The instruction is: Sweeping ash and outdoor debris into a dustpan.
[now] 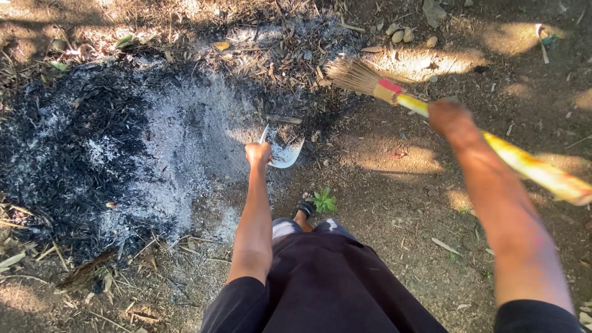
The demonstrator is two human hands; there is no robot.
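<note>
A small green weed (pixel 324 200) beside a sandalled foot (pixel 304 208), pale stones (pixel 401 34) well beyond

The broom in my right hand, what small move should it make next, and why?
Probably draw the broom leftward, sweeping toward the dustpan. Its bristles sit raised to the right of the pan, which the left hand holds at the edge of the grey ash patch, while the right hand grips the handle.

Straw broom (pixel 394 92) with yellow handle, tilted over dirt, pale metal scoop (pixel 285 154) at ash edge
</note>
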